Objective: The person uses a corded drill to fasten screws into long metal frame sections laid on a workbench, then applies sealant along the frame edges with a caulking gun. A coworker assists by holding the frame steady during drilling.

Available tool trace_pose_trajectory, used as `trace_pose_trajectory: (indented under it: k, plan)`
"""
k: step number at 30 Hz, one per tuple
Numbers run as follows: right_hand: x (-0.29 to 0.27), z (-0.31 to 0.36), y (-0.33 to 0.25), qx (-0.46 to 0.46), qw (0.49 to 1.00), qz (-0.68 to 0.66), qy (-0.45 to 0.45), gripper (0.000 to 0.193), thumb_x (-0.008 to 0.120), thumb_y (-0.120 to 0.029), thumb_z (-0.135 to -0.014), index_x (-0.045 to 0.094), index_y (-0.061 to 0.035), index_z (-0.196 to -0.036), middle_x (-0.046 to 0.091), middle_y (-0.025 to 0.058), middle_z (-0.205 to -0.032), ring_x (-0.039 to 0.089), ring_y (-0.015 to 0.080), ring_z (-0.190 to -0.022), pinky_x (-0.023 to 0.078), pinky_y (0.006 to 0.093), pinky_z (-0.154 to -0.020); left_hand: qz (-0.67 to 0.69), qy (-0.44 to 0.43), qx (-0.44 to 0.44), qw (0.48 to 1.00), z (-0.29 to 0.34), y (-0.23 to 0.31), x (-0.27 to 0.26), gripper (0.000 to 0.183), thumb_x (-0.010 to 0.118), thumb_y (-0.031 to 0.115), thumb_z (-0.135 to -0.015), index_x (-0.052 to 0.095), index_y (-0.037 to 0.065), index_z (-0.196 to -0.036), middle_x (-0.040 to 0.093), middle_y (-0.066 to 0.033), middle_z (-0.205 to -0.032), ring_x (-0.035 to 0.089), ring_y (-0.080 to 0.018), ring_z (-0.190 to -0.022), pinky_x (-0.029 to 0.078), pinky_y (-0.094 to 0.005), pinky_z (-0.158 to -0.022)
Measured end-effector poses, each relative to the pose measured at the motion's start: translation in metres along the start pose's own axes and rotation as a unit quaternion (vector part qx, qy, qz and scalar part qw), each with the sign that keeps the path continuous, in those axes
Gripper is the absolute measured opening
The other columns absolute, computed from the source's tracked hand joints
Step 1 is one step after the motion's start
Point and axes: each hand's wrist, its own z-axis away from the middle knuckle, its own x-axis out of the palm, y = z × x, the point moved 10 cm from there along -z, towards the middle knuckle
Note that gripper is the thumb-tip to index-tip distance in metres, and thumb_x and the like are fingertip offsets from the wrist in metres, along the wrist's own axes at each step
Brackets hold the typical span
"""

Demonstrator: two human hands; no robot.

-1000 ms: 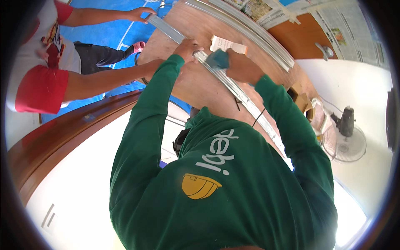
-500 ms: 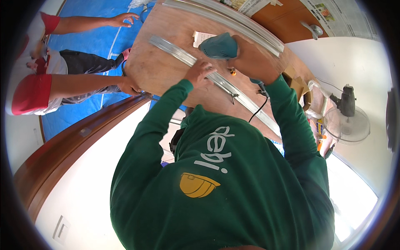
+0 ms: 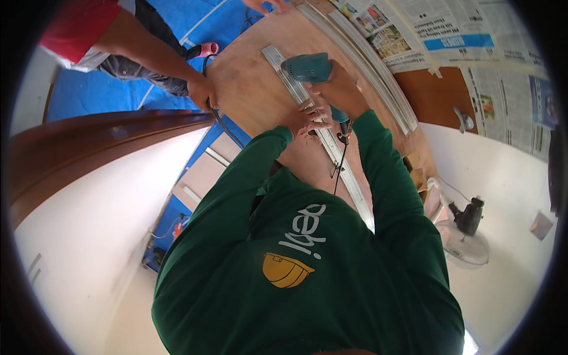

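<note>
My right hand (image 3: 341, 92) is wrapped round the handle of a teal corded power drill (image 3: 307, 67). The drill lies across the upper part of a long silvery metal track (image 3: 342, 165), and its tip is hard to make out. Against that same track, just below the drill, is my left hand (image 3: 303, 122), its fingers bent over the metal. The track runs slantwise over a plywood tabletop (image 3: 242, 83), its lower end reaching my green sleeve. A small dark piece (image 3: 335, 171) sits at the track's edge, too small to name.
At the left a co-worker's hand (image 3: 202, 93) rests by the table edge near a black cable (image 3: 225, 127); another hand (image 3: 264, 5) shows at the top. More metal tracks (image 3: 370, 71) line the far edge. A fan (image 3: 467, 222) stands right, beside a newspaper-covered door (image 3: 435, 97).
The view has swung round. My right hand has brought the drill over the track, close to my left hand; before, it was held beyond the track. The co-worker has leaned nearer the table.
</note>
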Motion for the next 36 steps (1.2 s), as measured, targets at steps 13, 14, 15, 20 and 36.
trace_pose_trajectory:
  k: [13, 14, 15, 20, 36]
  plan:
    - [0.013, -0.052, -0.023, 0.010, 0.999, -0.007, -0.043, 0.070, 0.090, -0.019, -0.074, 0.066, 0.0047, -0.135, 0.080, 0.0274, -0.115, 0.080, 0.0435, -0.107, 0.062, 0.0468, -0.093, 0.075, 0.081, 0.003, 0.994, 0.009, 0.003, -0.021, 0.071, 0.070, 0.073, -0.099, 0.059, 0.046, -0.164, 0.052, -0.0020, -0.171, 0.037, -0.0269, -0.167, 0.016, -0.0602, -0.143]
    - [0.013, -0.053, -0.025, 0.011, 0.999, -0.006, -0.048, 0.068, 0.089, -0.018, -0.074, 0.066, 0.0050, -0.134, 0.080, 0.0261, -0.111, 0.081, 0.0411, -0.102, 0.063, 0.0458, -0.090, 0.078, 0.081, 0.000, 0.994, 0.009, 0.003, -0.021, 0.071, 0.071, 0.072, -0.099, 0.059, 0.045, -0.164, 0.053, -0.0020, -0.171, 0.037, -0.0270, -0.167, 0.015, -0.0603, -0.143]
    - [0.011, -0.051, -0.030, 0.017, 0.999, -0.024, -0.045, 0.066, 0.089, -0.017, -0.074, 0.066, 0.0051, -0.132, 0.079, 0.0242, -0.108, 0.081, 0.0373, -0.096, 0.063, 0.0443, -0.085, 0.077, 0.078, 0.002, 0.994, 0.008, 0.004, -0.019, 0.071, 0.071, 0.072, -0.099, 0.059, 0.046, -0.164, 0.053, -0.0019, -0.171, 0.037, -0.0271, -0.167, 0.015, -0.0603, -0.143]
    - [0.011, -0.045, -0.048, 0.028, 0.996, -0.059, -0.064, 0.058, 0.086, -0.010, -0.075, 0.065, 0.0061, -0.126, 0.075, 0.0170, -0.097, 0.075, 0.0230, -0.076, 0.060, 0.0381, -0.068, 0.043, 0.048, 0.004, 0.998, 0.004, 0.004, -0.010, 0.072, 0.069, 0.073, -0.100, 0.054, 0.049, -0.166, 0.052, -0.0004, -0.172, 0.036, -0.0269, -0.168, 0.014, -0.0602, -0.144]
    - [0.014, -0.072, -0.055, 0.055, 0.990, 0.011, -0.133, 0.053, 0.082, -0.002, -0.080, 0.062, 0.0045, -0.129, 0.073, 0.0117, -0.093, 0.069, 0.0197, -0.067, 0.057, 0.0377, -0.063, 0.064, 0.018, 0.004, 0.998, 0.001, 0.005, -0.010, 0.076, 0.063, 0.080, -0.097, 0.054, 0.049, -0.166, 0.051, 0.0022, -0.175, 0.031, -0.0254, -0.171, 0.010, -0.0576, -0.145]
